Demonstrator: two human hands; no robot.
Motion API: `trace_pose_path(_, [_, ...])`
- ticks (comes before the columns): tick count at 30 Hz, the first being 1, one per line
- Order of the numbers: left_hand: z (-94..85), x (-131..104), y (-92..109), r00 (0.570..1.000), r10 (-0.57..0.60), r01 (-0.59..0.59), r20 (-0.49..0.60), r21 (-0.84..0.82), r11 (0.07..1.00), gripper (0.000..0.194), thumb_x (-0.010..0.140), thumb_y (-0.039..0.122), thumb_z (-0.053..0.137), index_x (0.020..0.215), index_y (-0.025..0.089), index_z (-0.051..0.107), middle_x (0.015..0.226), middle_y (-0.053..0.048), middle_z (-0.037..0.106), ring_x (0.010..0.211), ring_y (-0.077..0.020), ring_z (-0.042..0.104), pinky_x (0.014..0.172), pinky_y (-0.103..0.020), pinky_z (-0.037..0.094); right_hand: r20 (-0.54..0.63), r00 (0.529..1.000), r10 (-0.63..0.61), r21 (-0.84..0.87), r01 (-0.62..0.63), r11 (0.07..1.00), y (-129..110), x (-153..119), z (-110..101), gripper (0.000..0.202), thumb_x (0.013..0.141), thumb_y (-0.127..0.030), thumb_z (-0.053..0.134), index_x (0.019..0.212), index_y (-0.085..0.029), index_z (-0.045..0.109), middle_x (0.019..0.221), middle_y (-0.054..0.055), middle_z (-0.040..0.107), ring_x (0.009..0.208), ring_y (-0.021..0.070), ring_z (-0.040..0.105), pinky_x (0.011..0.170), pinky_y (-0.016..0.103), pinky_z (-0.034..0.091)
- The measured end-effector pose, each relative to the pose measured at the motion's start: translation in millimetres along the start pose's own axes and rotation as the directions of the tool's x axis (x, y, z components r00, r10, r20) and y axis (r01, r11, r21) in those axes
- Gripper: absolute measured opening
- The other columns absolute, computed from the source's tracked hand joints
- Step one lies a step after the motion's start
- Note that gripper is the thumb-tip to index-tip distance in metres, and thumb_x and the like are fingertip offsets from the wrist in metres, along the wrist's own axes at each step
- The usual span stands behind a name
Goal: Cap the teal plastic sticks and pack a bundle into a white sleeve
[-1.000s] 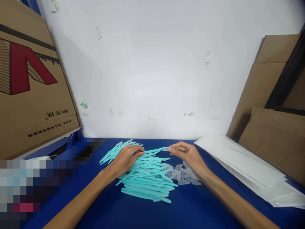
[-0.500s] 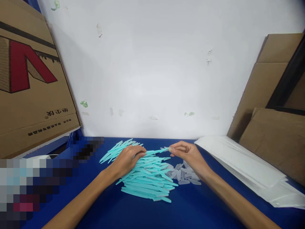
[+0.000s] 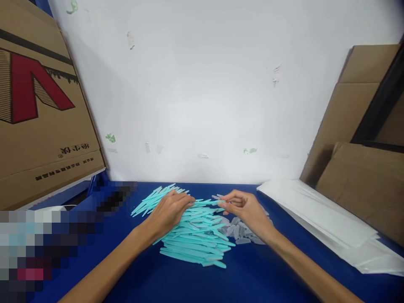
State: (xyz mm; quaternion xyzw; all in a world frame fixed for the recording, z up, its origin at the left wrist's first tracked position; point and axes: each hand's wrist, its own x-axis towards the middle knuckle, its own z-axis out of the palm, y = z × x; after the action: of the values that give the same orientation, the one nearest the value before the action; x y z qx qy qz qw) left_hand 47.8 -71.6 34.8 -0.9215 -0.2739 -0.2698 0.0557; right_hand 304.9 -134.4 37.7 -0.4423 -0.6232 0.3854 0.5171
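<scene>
A slim turquoise plastic stick, shaped like an eyebrow razor (image 3: 206,203), stretches level between my two hands above a pile of the same kind. My left hand (image 3: 172,210) has its fingers closed at the left end of this razor, back of the hand up. At the other end, my right hand (image 3: 241,210) pinches the tip between thumb and forefinger. Below them lies the main pile of turquoise razors (image 3: 195,242), mostly laid crosswise. Several small translucent caps (image 3: 240,231) lie heaped right of the pile, partly hidden by my right hand.
Another turquoise bunch (image 3: 150,202) fans out behind my left wrist on the blue tabletop (image 3: 240,277). White sheets or bags (image 3: 318,214) lie at the right. Cardboard boxes stand left (image 3: 47,139) and right (image 3: 362,185), with a white wall (image 3: 202,92) behind.
My right hand has moved slightly left and down, closer to my left hand, and the razor between them now lies more level. My left hand has hardly moved.
</scene>
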Motion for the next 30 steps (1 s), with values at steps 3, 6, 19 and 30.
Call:
trace_pose_path(3, [1.3, 1, -9, 0.999, -0.030, 0.025, 0.037, 0.114, 0.993, 0.024, 0.104, 0.026, 0.040, 0.107, 0.021, 0.063, 0.096, -0.003, 0.073, 0.077, -0.0196, 0.062, 0.076, -0.035, 0.040, -0.019, 0.999, -0.039, -0.145, 0.036, 0.989, 2, 0, 0, 0.032, 0.085, -0.050, 0.067, 0.099, -0.023, 0.073, 0.099, 0.007, 0.075, 0.083, 0.0229, 0.072, 0.074, 0.034, 0.058])
trace_pose_path(6, [-3.8, 1, -24, 0.989, -0.142, 0.129, 0.042, 0.216, 0.968, 0.024, 0.104, 0.027, 0.041, 0.106, 0.020, 0.064, 0.094, -0.005, 0.073, 0.080, -0.0214, 0.063, 0.078, -0.035, 0.041, -0.093, 0.987, -0.128, -0.390, 0.082, 0.917, 8, 0, -5, 0.031, 0.094, -0.048, 0.053, 0.106, -0.026, 0.071, 0.103, 0.005, 0.075, 0.087, 0.0230, 0.071, 0.077, 0.034, 0.055])
trace_pose_path(19, [-6.4, -15, -64, 0.902, -0.392, 0.319, 0.178, 0.337, 0.886, 0.025, 0.094, 0.018, 0.048, 0.110, 0.019, 0.066, 0.102, -0.011, 0.064, 0.087, -0.0254, 0.062, 0.068, -0.031, 0.045, 0.227, 0.965, -0.131, -0.789, 0.261, 0.557, 42, 6, -23, 0.049, 0.104, -0.046, 0.028, 0.145, -0.028, 0.049, 0.144, 0.002, 0.056, 0.140, 0.0265, 0.041, 0.115, 0.049, 0.032])
trace_pose_path(30, [3.3, -11, -42, 0.946, -0.224, 0.205, 0.236, 0.104, 0.973, 0.024, 0.098, 0.026, 0.047, 0.101, 0.021, 0.071, 0.102, -0.008, 0.066, 0.096, -0.0227, 0.063, 0.076, -0.029, 0.048, 0.297, 0.951, -0.092, -0.836, 0.305, 0.456, 46, 12, -27, 0.050, 0.105, -0.044, 0.023, 0.143, -0.028, 0.051, 0.142, 0.004, 0.058, 0.140, 0.0257, 0.041, 0.117, 0.050, 0.025])
